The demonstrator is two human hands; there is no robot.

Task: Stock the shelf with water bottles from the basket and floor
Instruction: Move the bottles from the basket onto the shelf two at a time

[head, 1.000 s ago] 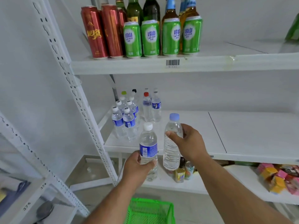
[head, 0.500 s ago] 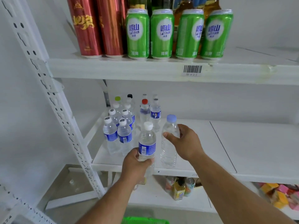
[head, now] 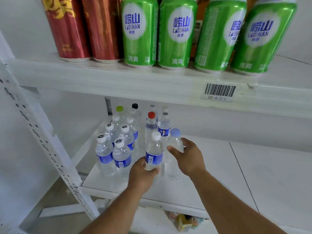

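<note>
My left hand (head: 142, 174) grips a white-capped water bottle (head: 154, 152) with a blue label, held upright over the white middle shelf (head: 219, 174). My right hand (head: 189, 159) grips a taller clear bottle with a pale blue cap (head: 173, 159), whose base is at the shelf surface. Both bottles are side by side, just right of a cluster of several blue-labelled water bottles (head: 114, 152) standing on the shelf's left end. Behind them stand a red-capped bottle (head: 151, 122) and others. The basket is out of view.
The upper shelf (head: 152, 83) hangs low over the bottles, carrying green cans (head: 140, 32) and red cans (head: 67, 27). A perforated white upright (head: 47, 149) runs down the left. The right part of the middle shelf is bare. Small items (head: 184, 220) lie on the lower shelf.
Both hands have moved forward and down onto the middle shelf with their bottles, closing on the standing cluster. The camera has moved closer, and the green basket has dropped out of view.
</note>
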